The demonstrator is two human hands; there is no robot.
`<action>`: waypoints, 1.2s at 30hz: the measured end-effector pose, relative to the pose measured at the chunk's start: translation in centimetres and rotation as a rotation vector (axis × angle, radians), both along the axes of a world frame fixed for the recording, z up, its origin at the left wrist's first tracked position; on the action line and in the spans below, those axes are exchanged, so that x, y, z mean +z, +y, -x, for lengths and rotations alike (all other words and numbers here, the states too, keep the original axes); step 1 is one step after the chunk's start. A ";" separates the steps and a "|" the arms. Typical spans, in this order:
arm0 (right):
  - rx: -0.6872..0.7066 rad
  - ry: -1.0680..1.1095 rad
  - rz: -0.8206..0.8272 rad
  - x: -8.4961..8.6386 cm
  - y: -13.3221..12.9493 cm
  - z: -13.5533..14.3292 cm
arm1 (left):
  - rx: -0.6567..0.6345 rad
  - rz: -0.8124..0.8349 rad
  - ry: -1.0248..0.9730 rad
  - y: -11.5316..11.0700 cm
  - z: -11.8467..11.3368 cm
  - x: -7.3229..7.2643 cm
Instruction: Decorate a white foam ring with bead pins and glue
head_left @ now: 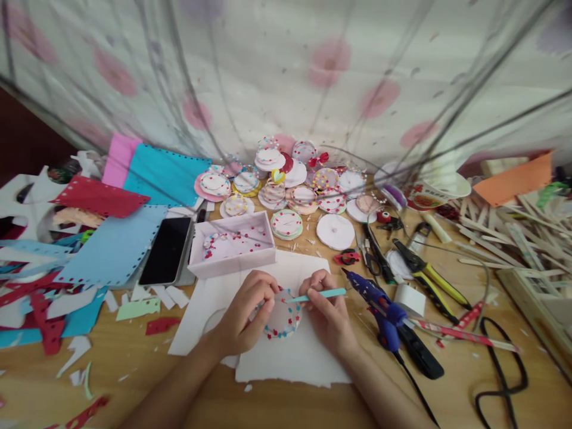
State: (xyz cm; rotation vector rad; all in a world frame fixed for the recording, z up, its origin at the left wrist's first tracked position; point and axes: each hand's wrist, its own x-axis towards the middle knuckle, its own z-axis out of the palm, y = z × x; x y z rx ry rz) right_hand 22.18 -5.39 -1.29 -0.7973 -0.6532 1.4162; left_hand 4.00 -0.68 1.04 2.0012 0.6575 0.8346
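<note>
My left hand [248,311] is closed at the left edge of a white paper disc [282,317], thumb and fingers pinched there. Small red and blue beads run round the disc's rim. In my right hand [329,313] is a slim light-blue stick-like tool [329,293], pinched between thumb and fingers. Its tip reaches the disc's upper right edge; its exact kind I cannot make out. Beneath both hands lie white paper sheets [295,366]. Just behind them stands a white paper box [232,262] with loose red and other small beads inside.
Several decorated paper discs [286,224] crowd the back. To the right lie a blue glue gun [379,304], yellow-black pliers [431,280], scissors [369,259] and wooden sticks [487,208]. At left are a phone [166,250], coloured sheets [116,244] and paper scraps.
</note>
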 end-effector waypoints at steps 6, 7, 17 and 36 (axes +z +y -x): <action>-0.007 -0.007 0.002 -0.1 0.0 0.0 | 0.000 -0.018 0.021 0.0 0.0 -0.1; -0.009 -0.009 0.006 -0.1 0.0 0.0 | -0.002 -0.019 0.021 0.0 0.0 -0.1; -0.062 -0.063 0.013 0.2 0.1 -0.1 | 0.040 -0.042 0.046 0.0 -0.2 -0.3; -0.223 -0.607 -0.423 -0.4 -1.6 0.6 | 0.197 -0.019 0.037 0.2 -0.7 -0.5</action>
